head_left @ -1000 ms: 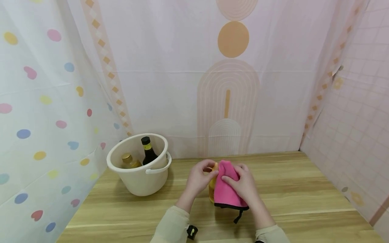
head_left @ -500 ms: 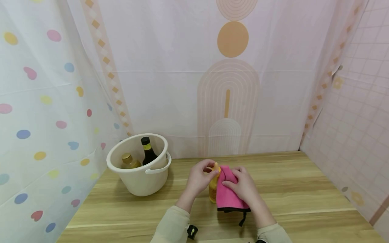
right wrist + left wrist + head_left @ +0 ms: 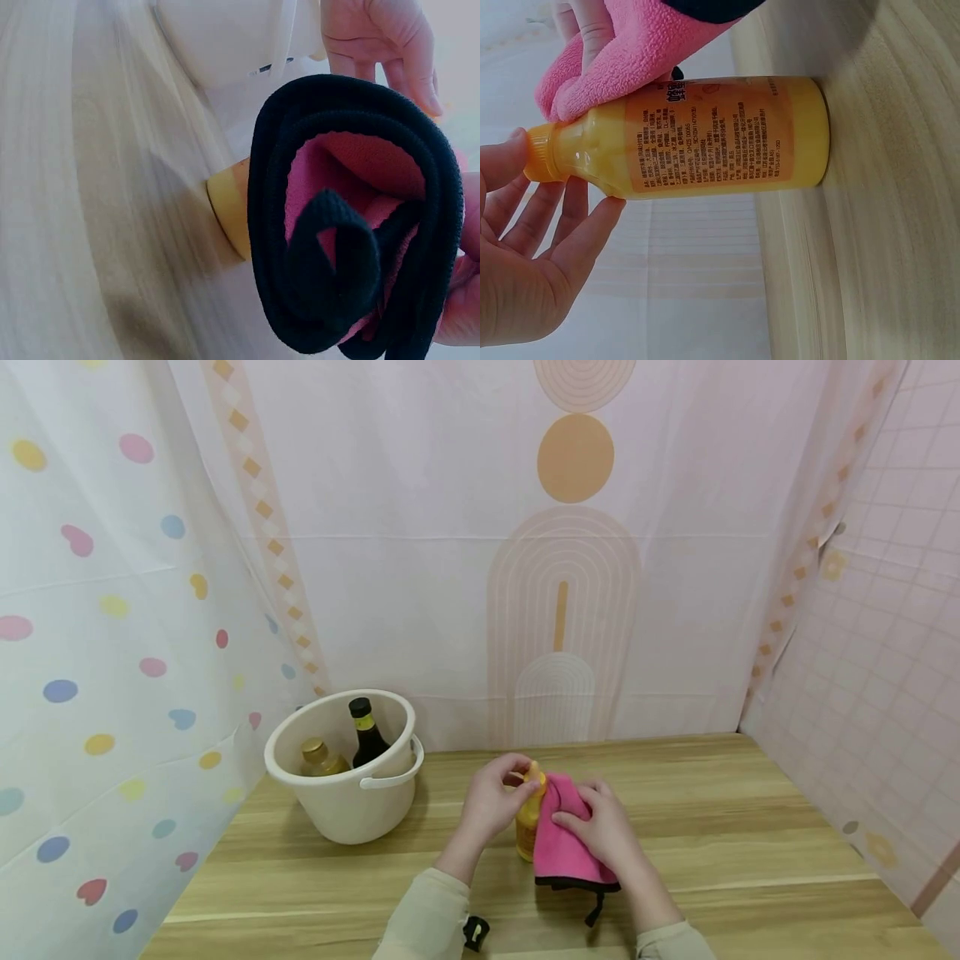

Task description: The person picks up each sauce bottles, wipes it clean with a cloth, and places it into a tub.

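Observation:
My left hand pinches the orange cap and neck of a yellow plastic bottle, thumb on one side and fingers on the other. The bottle stands upright on the table, and fine print covers its label in the left wrist view. A folded pink cloth with black trim is gripped by my right hand, thumb on the near face. It lies along the bottle's right side, touching near the shoulder. Seen from the right wrist, the rolled black edge and a hanging loop hide much of the bottle.
A white bucket stands at the back left with its handle hanging on the right side. Inside are a dark bottle with a black cap and a gold-capped bottle. Patterned curtains enclose the wooden table.
The right hand has moved the pink cloth down and slightly right, so the bottle's orange cap and more of its side now show. The left hand keeps its place at the cap.

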